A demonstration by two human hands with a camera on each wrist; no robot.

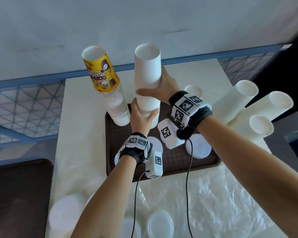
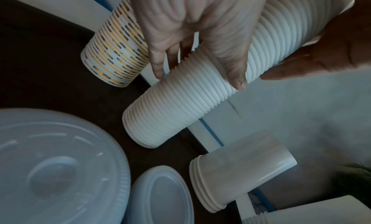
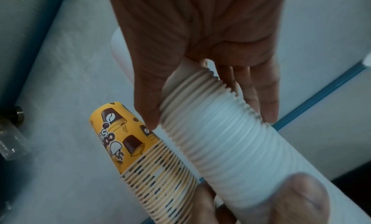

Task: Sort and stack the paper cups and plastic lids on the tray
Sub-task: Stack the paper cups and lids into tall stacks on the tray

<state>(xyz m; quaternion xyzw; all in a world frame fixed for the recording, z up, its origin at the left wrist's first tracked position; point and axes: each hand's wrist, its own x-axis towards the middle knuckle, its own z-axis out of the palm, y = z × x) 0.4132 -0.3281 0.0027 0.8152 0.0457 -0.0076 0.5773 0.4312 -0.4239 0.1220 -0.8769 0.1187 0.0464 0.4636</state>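
Both hands grasp one tall column of nested white cups standing upside down on the brown tray. Lower down, the left hand wraps the ribbed rims near the base; higher up, the right hand curls round the smooth top section, thumb across the front.

Nearest the person, at about 6 o'clock off the tray, loose plastic lids lie on crinkled clear wrap. On the tray itself, more lids sit at 5 o'clock and at 7 o'clock under the left wrist. White cups stand at the tray's 12 o'clock, and the yellow printed cups rise just beside them at 11 o'clock, leaning a little left. Well off at 3 o'clock, three more white stacks lie fanned on the table.

My judgement is that the main risk is toppling. Such a tall, light column pivots easily on its narrow footprint, so a sideways push while pressing the upper section down could tip it against the leaning yellow stack, and both could go over the tray's far edge. Pressing off-axis could also jam or crush the rims, leaving the column bent. Letting go of the lower grip before the top section seats squarely would invite a lean. A dangling wrist cable could snag the lids near the front.
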